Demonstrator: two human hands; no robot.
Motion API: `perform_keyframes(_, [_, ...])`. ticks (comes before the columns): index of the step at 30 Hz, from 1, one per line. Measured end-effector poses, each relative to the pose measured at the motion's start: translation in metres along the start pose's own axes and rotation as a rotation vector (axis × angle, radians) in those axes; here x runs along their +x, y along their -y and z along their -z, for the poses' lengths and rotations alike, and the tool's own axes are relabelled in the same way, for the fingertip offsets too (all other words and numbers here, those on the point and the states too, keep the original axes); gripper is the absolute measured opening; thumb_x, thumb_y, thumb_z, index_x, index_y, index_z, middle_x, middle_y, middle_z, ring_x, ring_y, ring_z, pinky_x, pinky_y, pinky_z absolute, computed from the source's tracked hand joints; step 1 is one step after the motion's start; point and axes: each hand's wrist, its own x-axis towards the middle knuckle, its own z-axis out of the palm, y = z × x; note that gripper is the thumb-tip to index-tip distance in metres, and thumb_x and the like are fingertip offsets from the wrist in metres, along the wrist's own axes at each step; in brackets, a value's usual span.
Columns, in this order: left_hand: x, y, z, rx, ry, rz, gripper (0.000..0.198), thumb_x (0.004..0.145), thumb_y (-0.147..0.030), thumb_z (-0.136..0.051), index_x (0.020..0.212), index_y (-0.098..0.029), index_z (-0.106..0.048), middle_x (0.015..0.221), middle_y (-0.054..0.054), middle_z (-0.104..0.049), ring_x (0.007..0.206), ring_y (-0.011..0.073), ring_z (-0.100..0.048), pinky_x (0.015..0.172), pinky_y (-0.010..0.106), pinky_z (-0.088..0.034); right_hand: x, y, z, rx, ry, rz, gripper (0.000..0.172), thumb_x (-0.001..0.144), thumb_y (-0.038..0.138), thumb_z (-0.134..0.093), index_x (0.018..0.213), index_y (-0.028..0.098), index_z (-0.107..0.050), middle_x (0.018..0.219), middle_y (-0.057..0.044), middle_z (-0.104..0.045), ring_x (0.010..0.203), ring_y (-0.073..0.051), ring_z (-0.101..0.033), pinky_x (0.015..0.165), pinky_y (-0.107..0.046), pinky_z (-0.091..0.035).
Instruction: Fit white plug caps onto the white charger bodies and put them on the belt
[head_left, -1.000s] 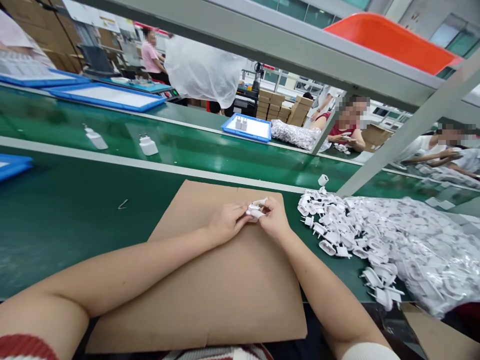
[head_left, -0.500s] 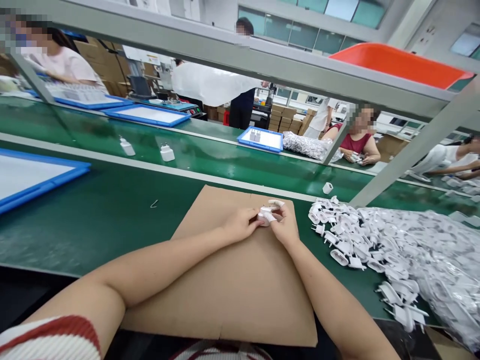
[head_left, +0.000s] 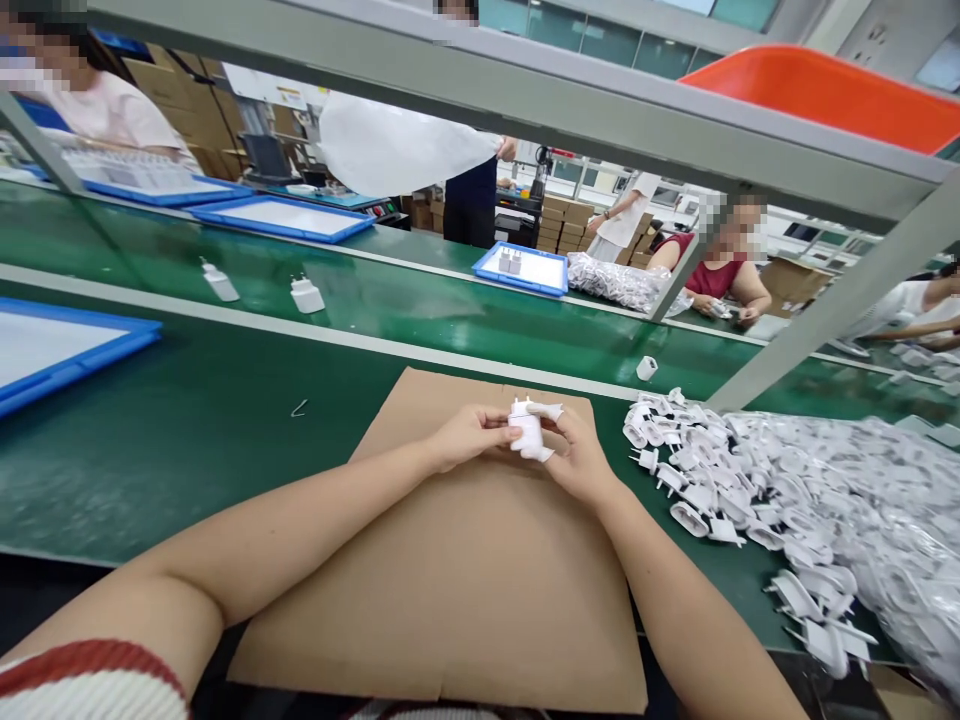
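Note:
My left hand [head_left: 469, 437] and my right hand [head_left: 576, 455] meet over a brown cardboard sheet [head_left: 450, 590] and both pinch a small white plug adapter [head_left: 526, 430], held upright with its pins pointing up. White finger cots cover the right fingertips. A large heap of white plug parts [head_left: 787, 500] lies just right of my right hand on the green table.
A blue tray [head_left: 45, 350] sits at the left. Two white chargers [head_left: 306, 294] stand on the green conveyor belt [head_left: 420, 310], with another blue tray [head_left: 525, 270] farther back. A grey frame bar [head_left: 825, 300] slants at right, under an orange bin [head_left: 817, 90]. Other people work across the line.
The adapter has been turned upright between my fingers and my hands have lifted slightly. The view has shifted a little.

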Motion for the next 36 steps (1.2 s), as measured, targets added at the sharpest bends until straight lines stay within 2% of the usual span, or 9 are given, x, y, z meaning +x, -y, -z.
perform_keyframes(5, [-0.007,0.0,-0.016,0.056,-0.119,-0.269,0.077,0.075,-0.04,-0.094,0.141,-0.023,-0.058,0.134,0.014,-0.068,0.11,0.0245,-0.071,0.101,0.042,-0.058,0.002,-0.002,0.001,0.259,-0.14,-0.168,0.05,0.081,0.04,-0.085,0.128,0.03,-0.068,0.133,-0.01,-0.068,0.116,-0.028,-0.071,0.107,-0.05,-0.058])
perform_keyframes(8, [-0.012,-0.002,-0.019,0.146,-0.103,-0.382,0.066,0.084,-0.034,-0.086,0.143,-0.025,-0.058,0.144,0.014,-0.062,0.113,0.0241,-0.07,0.106,0.043,-0.056,0.002,0.001,-0.001,0.373,-0.177,-0.217,0.052,0.079,0.039,-0.087,0.127,0.029,-0.068,0.132,-0.01,-0.07,0.116,-0.028,-0.072,0.106,-0.05,-0.059])
perform_keyframes(11, [-0.014,-0.004,-0.017,0.203,-0.114,-0.463,0.058,0.09,-0.032,-0.079,0.144,-0.025,-0.06,0.148,0.015,-0.06,0.119,0.026,-0.069,0.109,0.045,-0.056,0.0,0.009,-0.004,0.367,-0.184,-0.21,0.051,0.079,0.037,-0.087,0.127,0.028,-0.069,0.13,-0.009,-0.07,0.115,-0.028,-0.072,0.107,-0.05,-0.059])
perform_keyframes(15, [-0.017,-0.005,-0.015,0.33,-0.153,-0.619,0.054,0.093,-0.031,-0.076,0.145,-0.025,-0.062,0.145,0.016,-0.063,0.121,0.0284,-0.069,0.105,0.046,-0.06,-0.006,0.024,-0.008,0.339,-0.207,-0.167,0.05,0.082,0.035,-0.085,0.129,0.031,-0.069,0.128,-0.008,-0.069,0.115,-0.027,-0.071,0.106,-0.049,-0.06])
perform_keyframes(21, [-0.026,-0.013,-0.013,0.608,-0.219,-0.869,0.058,0.093,-0.024,-0.075,0.149,-0.026,-0.059,0.13,0.014,-0.071,0.115,0.0262,-0.071,0.103,0.045,-0.061,-0.011,0.037,-0.012,0.292,-0.23,-0.09,0.051,0.084,0.036,-0.083,0.132,0.034,-0.068,0.132,-0.008,-0.064,0.119,-0.029,-0.069,0.109,-0.049,-0.059])
perform_keyframes(24, [-0.023,-0.012,-0.012,0.509,-0.181,-0.791,0.056,0.094,-0.024,-0.074,0.148,-0.028,-0.059,0.141,0.013,-0.066,0.125,0.0265,-0.067,0.109,0.044,-0.058,-0.009,0.033,-0.014,0.301,-0.253,-0.071,0.05,0.085,0.038,-0.082,0.133,0.035,-0.066,0.132,-0.007,-0.061,0.123,-0.028,-0.067,0.111,-0.048,-0.058])
perform_keyframes(29, [-0.015,-0.007,-0.012,0.071,-0.041,-0.476,0.07,0.092,-0.031,-0.079,0.154,-0.03,-0.047,0.156,0.016,-0.052,0.127,0.0273,-0.066,0.102,0.042,-0.062,-0.007,0.02,-0.014,0.152,-0.299,0.035,0.049,0.09,0.031,-0.076,0.137,0.037,-0.064,0.136,-0.007,-0.058,0.13,-0.028,-0.061,0.115,-0.05,-0.054])
perform_keyframes(32, [-0.011,-0.006,-0.011,-0.041,-0.046,-0.353,0.066,0.09,-0.035,-0.08,0.148,-0.024,-0.051,0.147,0.019,-0.059,0.12,0.0276,-0.069,0.095,0.041,-0.063,-0.007,0.016,-0.012,0.037,-0.293,0.054,0.05,0.089,0.031,-0.077,0.137,0.036,-0.064,0.133,-0.008,-0.06,0.129,-0.029,-0.06,0.115,-0.052,-0.053])
perform_keyframes(36, [-0.011,-0.007,-0.01,0.024,-0.128,-0.311,0.062,0.088,-0.034,-0.082,0.142,-0.019,-0.056,0.129,0.016,-0.07,0.112,0.0252,-0.071,0.096,0.041,-0.062,-0.005,0.016,-0.012,0.079,-0.252,0.019,0.051,0.084,0.033,-0.083,0.131,0.034,-0.063,0.131,-0.008,-0.063,0.129,-0.029,-0.061,0.113,-0.052,-0.054])
